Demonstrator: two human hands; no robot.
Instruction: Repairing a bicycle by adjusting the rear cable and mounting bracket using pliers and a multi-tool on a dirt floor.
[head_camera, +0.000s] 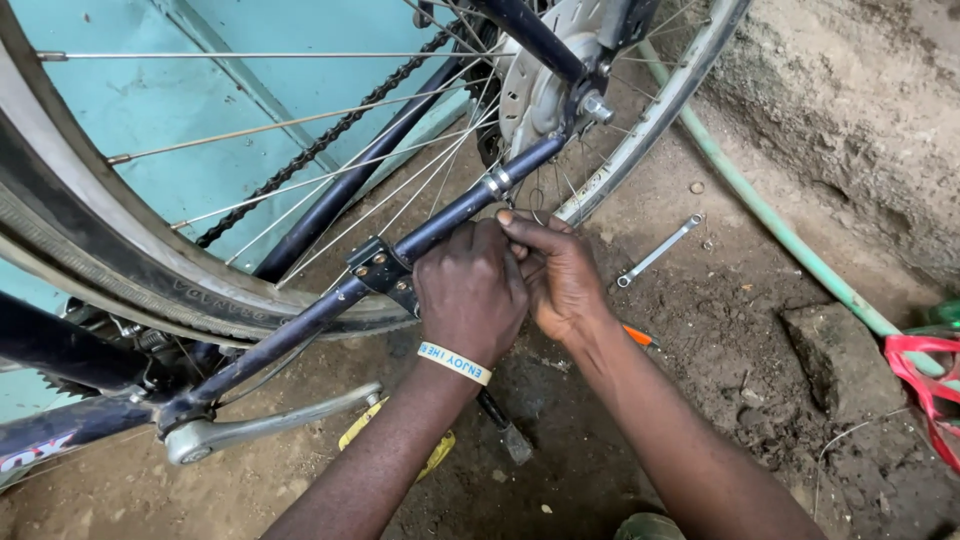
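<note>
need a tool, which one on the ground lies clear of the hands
The silver double-ended metal spanner on the dirt right of the wheel; the orange-handled tool and dark-handled tool lie partly hidden under the arms.

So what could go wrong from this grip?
Both hands, left hand and right hand, crowd the dark frame tube right beside the spokes; if the wheel turned, fingers could get caught. The chain runs close above too. The wrench lies loose in the dirt and could get trodden in.

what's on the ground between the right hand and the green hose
A small silver wrench lies on the dirt between the right hand and the green hose, seen in the head view.
</note>
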